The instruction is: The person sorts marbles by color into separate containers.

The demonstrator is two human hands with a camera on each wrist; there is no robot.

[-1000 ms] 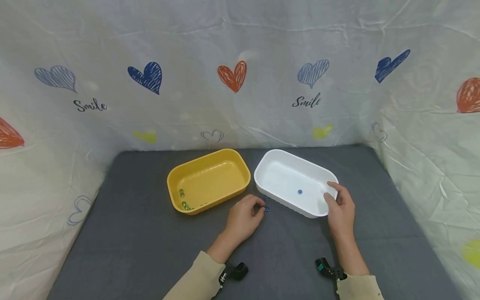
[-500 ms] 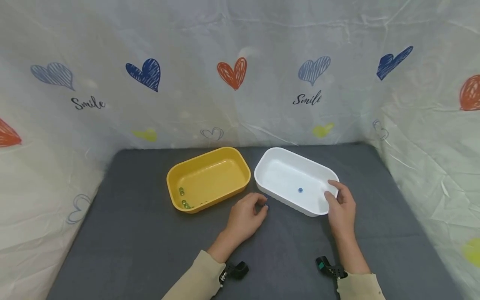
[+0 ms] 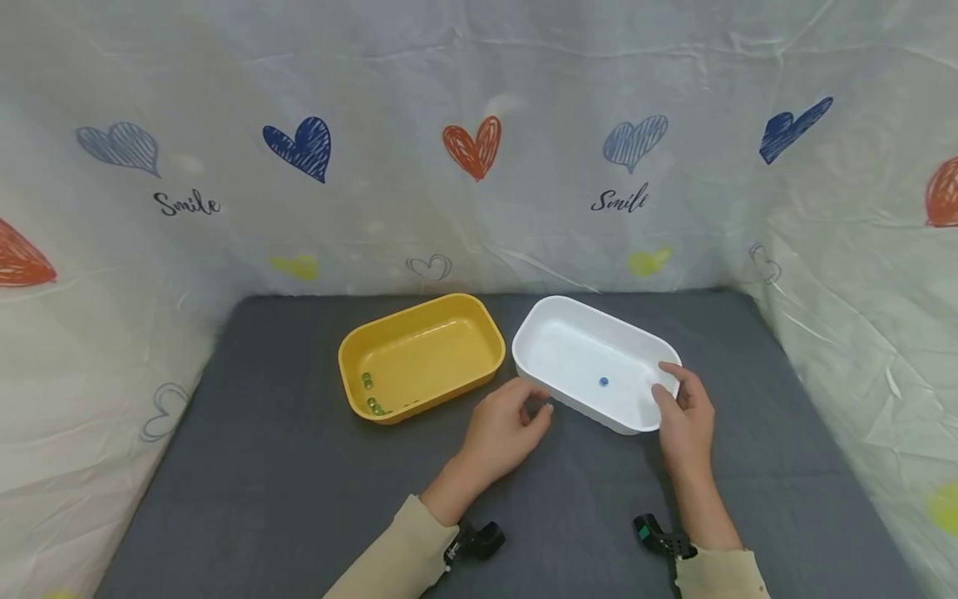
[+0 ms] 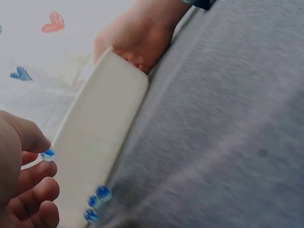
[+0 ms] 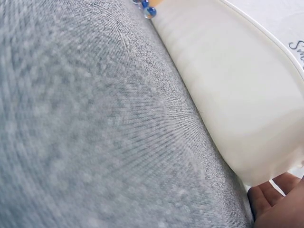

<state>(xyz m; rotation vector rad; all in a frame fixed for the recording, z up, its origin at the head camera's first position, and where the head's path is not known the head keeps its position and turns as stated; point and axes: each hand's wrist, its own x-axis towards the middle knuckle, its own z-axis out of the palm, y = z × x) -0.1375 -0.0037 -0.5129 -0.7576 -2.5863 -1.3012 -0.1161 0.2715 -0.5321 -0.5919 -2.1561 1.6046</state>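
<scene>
Between thumb and forefinger, my left hand [image 3: 503, 433] pinches a blue-swirled glass marble [image 4: 48, 154], raised near the front wall of the white tray [image 3: 554, 309]. Several more blue marbles [image 4: 104, 193] lie on the cloth against the tray's outer wall; the left hand hides them in the head view. My right hand [image 3: 687, 424] grips the tray's right end, thumb inside the rim and other fingers outside. One blue marble [image 3: 604, 382] sits on the tray's floor.
A yellow tray [image 3: 419, 316] stands left of the white one, with several green marbles [image 3: 372, 403] along its left and front inner walls. Dark grey cloth [image 3: 299, 499] covers the table. A white curtain printed with hearts [image 3: 539, 83] hangs behind and at both sides.
My left hand has lifted slightly and shifted right, from the marbles on the cloth toward the white tray. The right hand keeps its hold on the tray's end.
</scene>
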